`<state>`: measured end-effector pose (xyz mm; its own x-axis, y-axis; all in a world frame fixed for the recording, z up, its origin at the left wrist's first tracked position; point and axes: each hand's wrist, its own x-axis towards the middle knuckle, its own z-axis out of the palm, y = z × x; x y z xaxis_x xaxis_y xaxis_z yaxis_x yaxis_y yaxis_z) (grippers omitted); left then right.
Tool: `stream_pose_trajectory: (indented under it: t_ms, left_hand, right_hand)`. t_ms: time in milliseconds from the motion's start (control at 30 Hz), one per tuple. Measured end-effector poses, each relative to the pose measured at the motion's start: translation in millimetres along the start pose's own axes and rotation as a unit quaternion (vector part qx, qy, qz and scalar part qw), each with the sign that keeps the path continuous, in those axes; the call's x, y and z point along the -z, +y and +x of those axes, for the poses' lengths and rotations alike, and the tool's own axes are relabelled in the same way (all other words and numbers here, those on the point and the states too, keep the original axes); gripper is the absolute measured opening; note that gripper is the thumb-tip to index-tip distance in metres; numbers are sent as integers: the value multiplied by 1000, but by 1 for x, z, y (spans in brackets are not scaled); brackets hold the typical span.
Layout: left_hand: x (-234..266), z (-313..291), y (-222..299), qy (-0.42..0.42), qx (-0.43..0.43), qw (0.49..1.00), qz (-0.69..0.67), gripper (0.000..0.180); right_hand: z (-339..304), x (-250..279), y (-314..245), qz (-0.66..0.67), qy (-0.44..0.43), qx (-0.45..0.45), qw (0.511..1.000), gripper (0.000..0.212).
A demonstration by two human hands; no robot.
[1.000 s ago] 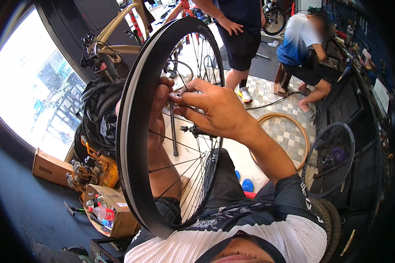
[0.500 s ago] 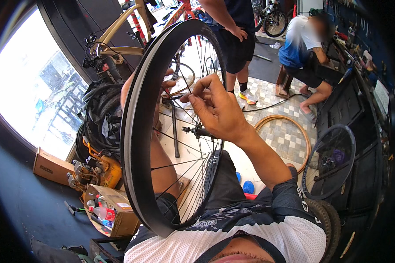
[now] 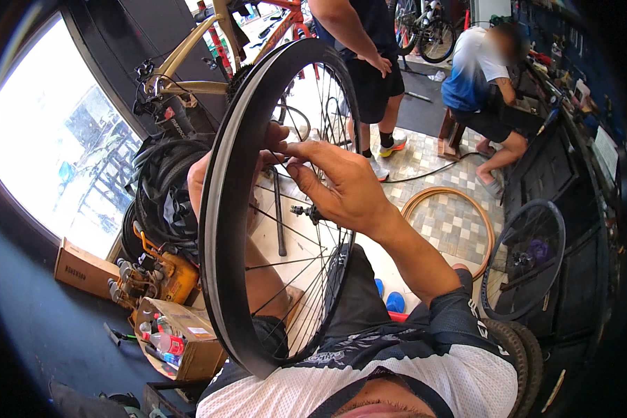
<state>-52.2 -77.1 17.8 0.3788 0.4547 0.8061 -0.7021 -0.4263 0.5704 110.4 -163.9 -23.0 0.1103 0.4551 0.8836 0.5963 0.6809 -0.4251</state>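
- While the wheel (image 3: 231,216) stands upright before the person's torso, both hands meet inside its rim, above the hub (image 3: 305,211).
- Right hand (image 3: 345,187): index finger extends to the left fingertips; thumb tip sits just below it, with a narrow gap visible between them. Remaining fingers are largely hidden. Whether a spoke is pinched cannot be told.
- Left hand (image 3: 274,141): partly covered by the rim. Visible fingers are bent, tips beside the right index finger. Their grip, and any small part held, cannot be told.
- Lettering, floor side: dark print marks the brown box (image 3: 83,268); white print marks the black box (image 3: 176,117).
- Lettering, bicycle: dark characters run along the red frame (image 3: 279,31).
- Lettering, clothing: pale print crosses the chest of the shirt (image 3: 292,390); white characters line the right sleeve (image 3: 453,317).
- Labels: the carton (image 3: 202,355) carries a white label and contains bottles, one with a red label (image 3: 166,342).
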Motion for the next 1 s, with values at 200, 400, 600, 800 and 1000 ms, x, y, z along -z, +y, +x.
stream_pose_trajectory:
  t_ms: [200, 400, 600, 800, 1000]
  left_hand:
    - [3, -11, -24, 116, 17, 993, 9, 33]
    - [24, -2, -35, 81, 7, 995, 63, 39]
    - [-1, -12, -20, 83, 46, 995, 2, 39]
    - [-15, -9, -9, 55, -7, 998, -29, 29]
    - [-19, -7, -14, 22, -1, 999, -24, 35]
  right_hand:
    - [-9, -3, 3, -47, -49, -12, 998, 19]
    - [-7, -8, 0, -59, -54, -13, 997, 18]
    - [-16, -9, 4, -56, -18, -19, 998, 19]
    - [-23, -21, -10, -132, 14, -34, 991, 20]
    - [-33, -34, -8, -158, 60, -30, 985, 27]
